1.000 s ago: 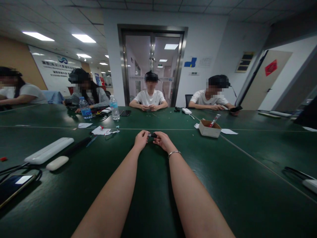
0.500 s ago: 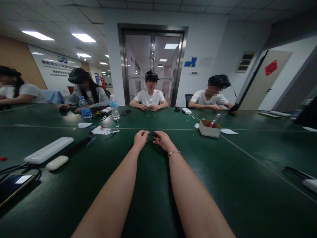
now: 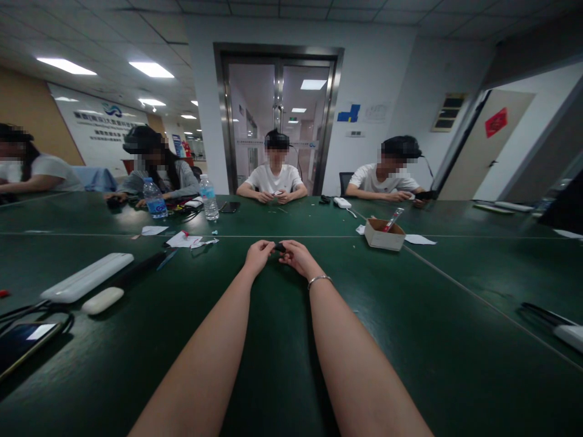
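One small black object [image 3: 279,247] sits between left hand [image 3: 259,257] and right hand [image 3: 299,258], pinched in nearly closed fingers [image 3: 268,244] of each.

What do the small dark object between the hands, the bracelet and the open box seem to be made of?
Small dark object: perhaps plastic, judging by its plain dark look; too small to tell the finish.
Bracelet: probably polished metal, from its silvery shine.
Open box: likely matte cardboard, from its pale walls and brown inside.

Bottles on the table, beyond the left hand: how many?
2: one bottle before the person in grey sleeves, another bottle to its right, both beyond the left hand. Others may be hidden.
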A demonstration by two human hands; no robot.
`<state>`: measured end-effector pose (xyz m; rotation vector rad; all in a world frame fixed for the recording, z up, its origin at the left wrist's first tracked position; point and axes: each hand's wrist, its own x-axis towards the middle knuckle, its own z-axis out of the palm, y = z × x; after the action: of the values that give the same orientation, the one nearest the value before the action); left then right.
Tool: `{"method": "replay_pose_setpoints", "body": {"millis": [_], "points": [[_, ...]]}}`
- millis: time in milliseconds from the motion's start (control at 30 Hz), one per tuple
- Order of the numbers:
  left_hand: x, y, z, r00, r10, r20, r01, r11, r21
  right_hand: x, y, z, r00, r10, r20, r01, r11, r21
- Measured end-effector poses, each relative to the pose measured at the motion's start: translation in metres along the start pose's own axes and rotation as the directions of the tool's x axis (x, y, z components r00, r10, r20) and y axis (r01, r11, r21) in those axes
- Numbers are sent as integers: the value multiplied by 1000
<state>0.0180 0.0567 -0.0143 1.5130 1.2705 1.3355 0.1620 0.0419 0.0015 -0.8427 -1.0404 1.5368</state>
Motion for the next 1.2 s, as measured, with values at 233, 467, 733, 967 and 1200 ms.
{"method": "replay_pose_setpoints", "body": {"millis": [233, 467, 733, 967, 1200], "points": [[1, -3, 0, 1000, 11, 24, -12, 999, 31, 0, -1, 0, 1000, 16, -19, -15, 1000, 2], [4, -10, -1, 998, 40, 49, -45, 993, 107, 2, 1, -1, 1000, 6, -17, -5, 1000, 5], [4, -11, -1, 999, 32, 33, -37, 985, 166, 2, 1, -2, 1000, 7, -10, -7, 1000, -18], [2, -10, -2, 998, 47, 28, -52, 974, 220, 2, 2, -2, 1000, 3, -9, -3, 1000, -29], [-1, -2, -4, 999, 29, 35, -37, 959, 281, 1, 1, -2, 999, 4, 36, -2, 999, -54]]}}
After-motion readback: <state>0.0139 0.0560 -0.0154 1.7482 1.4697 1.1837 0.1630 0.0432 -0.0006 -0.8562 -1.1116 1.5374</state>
